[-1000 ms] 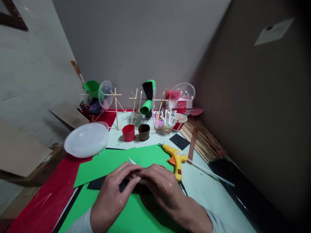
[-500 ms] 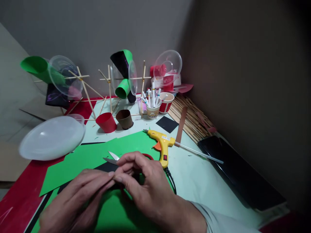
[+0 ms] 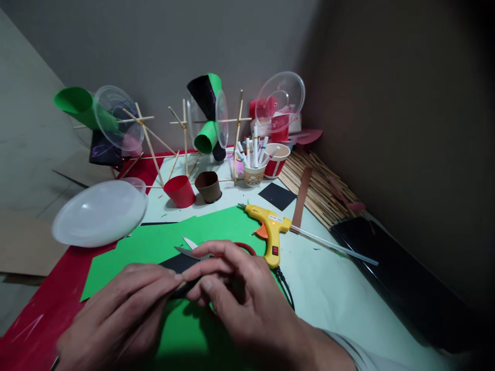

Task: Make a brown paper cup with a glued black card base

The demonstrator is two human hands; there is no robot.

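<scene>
A small black piece of paper or thin foam (image 3: pixel 183 290), mostly covered by fingers, is between my hands. My left hand (image 3: pixel 124 304) is closed, with its fingertips pinching the piece's left end. My right hand (image 3: pixel 251 299) curls its fingers and thumb around the other end; its index fingertip meets the left fingertips. Just beyond lie scissors (image 3: pixel 189 249) with parted blades and a red handle, partly hidden by my right hand. A black sheet (image 3: pixel 176 262) rests beneath the blades. Under everything spreads green sheet material (image 3: pixel 181 335).
A yellow glue gun (image 3: pixel 270 226) with a clear glue stick lies right of my hands, its cord trailing towards me. Behind stand a red cup (image 3: pixel 180 191), a brown cup (image 3: pixel 209 187) and a marker cup (image 3: pixel 254 176). Stick frames with clear discs (image 3: pixel 116 116) line the wall.
The view has shifted, so things on the table appear farther right. My right thumb has drawn away from the left fingertips, and more of the black piece shows between my hands.
</scene>
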